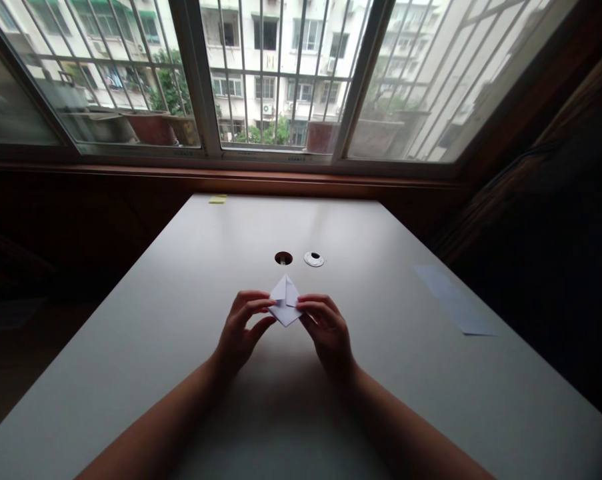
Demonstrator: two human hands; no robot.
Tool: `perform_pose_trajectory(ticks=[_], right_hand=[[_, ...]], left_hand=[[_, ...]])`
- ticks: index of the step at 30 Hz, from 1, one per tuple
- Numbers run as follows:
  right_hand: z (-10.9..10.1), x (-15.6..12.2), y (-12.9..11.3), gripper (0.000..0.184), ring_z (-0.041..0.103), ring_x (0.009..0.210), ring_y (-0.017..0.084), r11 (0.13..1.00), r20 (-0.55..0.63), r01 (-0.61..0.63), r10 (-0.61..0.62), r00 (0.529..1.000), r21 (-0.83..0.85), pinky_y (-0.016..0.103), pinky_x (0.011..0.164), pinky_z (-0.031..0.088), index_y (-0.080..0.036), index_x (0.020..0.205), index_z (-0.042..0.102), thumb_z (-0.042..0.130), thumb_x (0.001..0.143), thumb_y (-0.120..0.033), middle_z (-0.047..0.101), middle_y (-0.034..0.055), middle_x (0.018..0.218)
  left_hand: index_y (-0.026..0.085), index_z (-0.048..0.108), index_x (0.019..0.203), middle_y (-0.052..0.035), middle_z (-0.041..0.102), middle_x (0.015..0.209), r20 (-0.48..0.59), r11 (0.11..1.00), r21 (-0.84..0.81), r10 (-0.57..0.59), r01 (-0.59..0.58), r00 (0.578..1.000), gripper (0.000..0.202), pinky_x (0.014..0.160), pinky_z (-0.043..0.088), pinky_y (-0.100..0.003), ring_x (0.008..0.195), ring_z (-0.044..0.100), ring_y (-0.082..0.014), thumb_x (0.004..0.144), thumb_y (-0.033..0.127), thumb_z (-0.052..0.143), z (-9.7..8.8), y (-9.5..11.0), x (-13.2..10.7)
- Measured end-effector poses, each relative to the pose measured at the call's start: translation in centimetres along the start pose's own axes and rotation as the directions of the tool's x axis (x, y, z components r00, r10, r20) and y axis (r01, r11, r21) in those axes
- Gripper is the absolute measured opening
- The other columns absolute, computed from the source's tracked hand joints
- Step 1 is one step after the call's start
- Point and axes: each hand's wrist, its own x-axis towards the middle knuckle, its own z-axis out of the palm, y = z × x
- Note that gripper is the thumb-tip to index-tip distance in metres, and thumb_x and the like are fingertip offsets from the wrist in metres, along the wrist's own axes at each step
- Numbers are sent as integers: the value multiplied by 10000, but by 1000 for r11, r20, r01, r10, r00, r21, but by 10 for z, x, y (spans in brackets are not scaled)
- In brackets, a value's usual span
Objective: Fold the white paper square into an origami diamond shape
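A small piece of white folded paper (pixel 285 312), diamond-shaped with a crease line down its upper half, is held up between both hands above the table. My left hand (pixel 243 327) pinches its left corner, fingers on top and thumb below. At the right corner my right hand (pixel 329 331) grips the paper the same way, its thumb partly hidden underneath. One point of the diamond faces the window and the opposite point faces me.
The white table (pixel 131 373) reaches toward a barred window (pixel 281 73). Beyond the paper are a round cable hole (pixel 283 258) and its loose cover ring (pixel 314 259). A paper strip (pixel 453 300) lies near the right edge, a yellow sticky note (pixel 217 199) at the far left corner.
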Motion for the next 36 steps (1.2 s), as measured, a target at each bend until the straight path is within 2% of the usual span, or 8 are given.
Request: perform_pose_trajectory(ticks=[6,13,19,24,27,29,33,36], right_hand=[[0,-1,-3,121,616,1012,210,1000,27,-10,10,1000,9,364,858,561,-251,994,705,671,878,-241,610,70,1055],[1,-4,-6,62,618,728,141,998,16,-56,55,998,38,295,647,552,-228,921,688,655,890,-270,590,29,905],[1,-7,-5,82,614,682,135,995,12,-88,88,996,47,292,611,529,-223,915,682,666,878,-294,591,28,891],[2,-6,3,176,579,613,123,961,94,-245,234,968,130,272,550,485,-228,978,654,697,848,-339,616,8,811],[2,-4,6,240,581,622,128,916,123,-349,330,936,199,271,559,482,-220,1013,635,708,833,-362,637,6,783],[2,-3,8,267,569,596,115,894,124,-382,362,924,236,263,555,475,-220,1027,621,718,823,-362,626,-8,762],[2,0,8,403,549,556,97,874,93,-397,387,917,280,239,527,456,-254,1175,551,719,821,-348,570,-47,730],[2,-1,9,552,561,535,94,875,98,-397,385,918,278,245,522,469,-316,1321,436,696,836,-351,548,-62,771]], left_hand=[[243,699,1039,-67,561,1076,-13,1000,23,-20,20,1000,165,845,579,-348,1017,594,-192,893,191,641,-3,2,2],[206,709,984,-52,598,961,-41,1000,-17,-25,24,999,120,661,579,-272,754,621,-124,907,190,618,-3,5,-2],[207,705,961,-26,594,890,-119,1000,14,-7,9,993,106,628,557,-250,708,625,-111,879,166,652,-4,11,-6],[176,654,919,2,575,845,-179,984,-124,-147,126,973,58,528,527,-229,580,617,-87,885,223,654,-1,10,-6],[191,578,988,37,572,752,-175,945,-209,-289,252,941,161,514,522,-231,548,614,-98,883,282,660,1,5,-3],[211,526,1062,49,574,735,-177,930,-225,-334,292,926,237,519,528,-236,561,620,-109,888,309,653,1,2,-1],[217,513,1141,1,613,852,-160,940,-146,-329,308,931,262,567,553,-254,651,643,-123,929,353,582,1,0,0],[229,522,1229,-28,603,932,-39,941,-113,-326,320,944,322,596,569,-266,726,652,-138,943,374,545,2,-2,-1]])
